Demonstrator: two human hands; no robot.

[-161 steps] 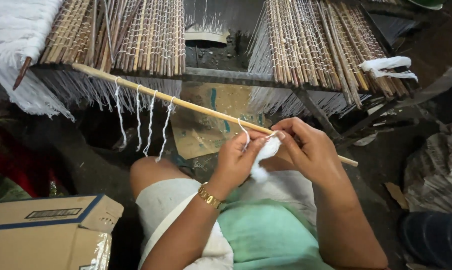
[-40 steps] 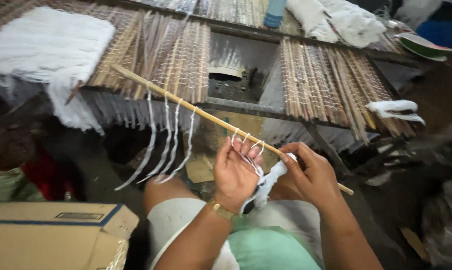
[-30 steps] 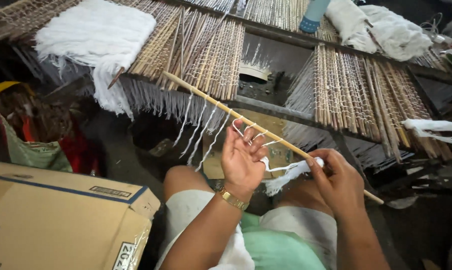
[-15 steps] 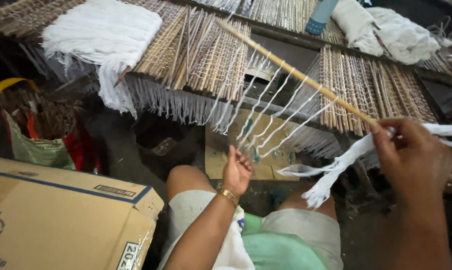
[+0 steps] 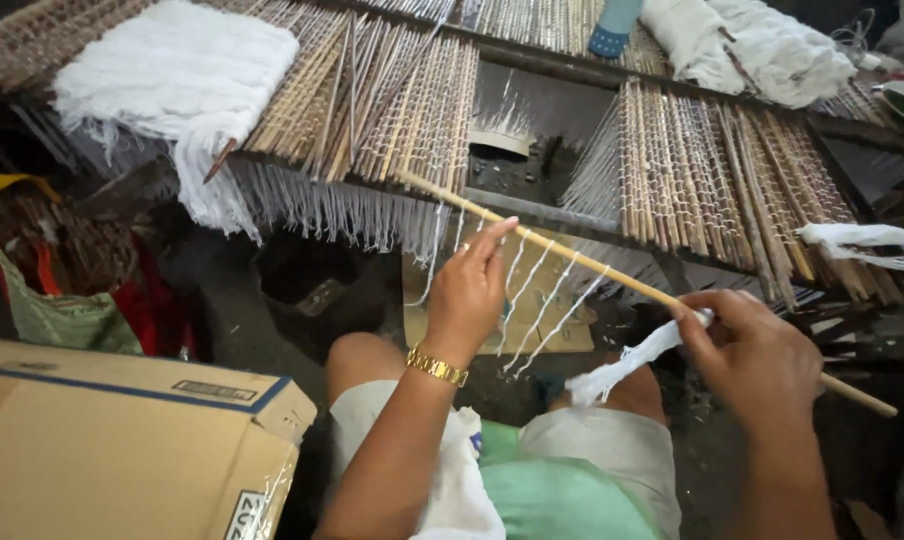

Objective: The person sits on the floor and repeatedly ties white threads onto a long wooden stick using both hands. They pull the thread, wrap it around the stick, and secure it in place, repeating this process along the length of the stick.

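Since half a second ago, stick (image 5: 612, 275) has dropped from high across the racks to lap level. Right hand (image 5: 757, 355) pinches it with a soft white string bundle (image 5: 627, 360); left hand (image 5: 469, 290), fingers spread, touches hanging strings (image 5: 532, 315). Light, stiff, likely brittle; grip mid-shaft. Cardboard box (image 5: 102, 440) near left; crowded stick racks (image 5: 692, 175) beyond.

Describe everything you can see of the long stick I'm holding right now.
The stick is a long, thin, pale rod, wood or bamboo by its look, slanting from upper left near the rack of tied sticks down to lower right. Several white strings are knotted along its middle and hang loose. The right hand grips it near the lower end together with a bunch of white threads; the left hand touches the hanging strings below it.
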